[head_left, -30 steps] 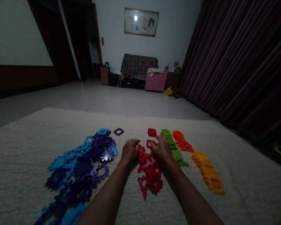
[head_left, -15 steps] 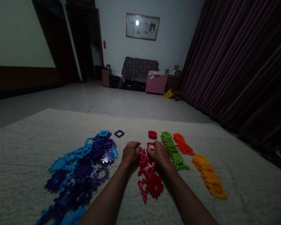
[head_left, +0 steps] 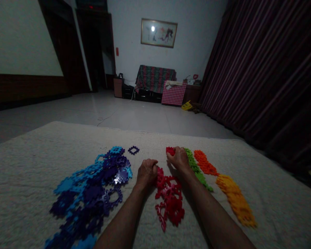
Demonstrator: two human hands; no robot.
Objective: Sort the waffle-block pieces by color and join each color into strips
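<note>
Flat plastic puzzle tiles lie sorted by colour on a cream rug (head_left: 28, 166). My left hand (head_left: 146, 173) is curled into a fist at the top left of the red pile (head_left: 171, 200), touching a red tile there. My right hand (head_left: 180, 159) reaches further away, its fingers closed on a red tile (head_left: 170, 150) at the far end of the red row. A green row (head_left: 197, 169) runs just right of that hand, partly hidden by my wrist.
A blue and purple heap (head_left: 93, 190) spreads to the left, with one purple frame tile (head_left: 133, 150) apart. Orange tiles (head_left: 206, 164) and yellow tiles (head_left: 237, 200) lie to the right. Beyond the rug are bare floor, a covered cabinet (head_left: 155, 81) and dark curtains (head_left: 269, 79).
My right hand moved away from the middle of the red pile up to the far red tile and closed on it. My left hand stayed a fist at the pile's edge.
</note>
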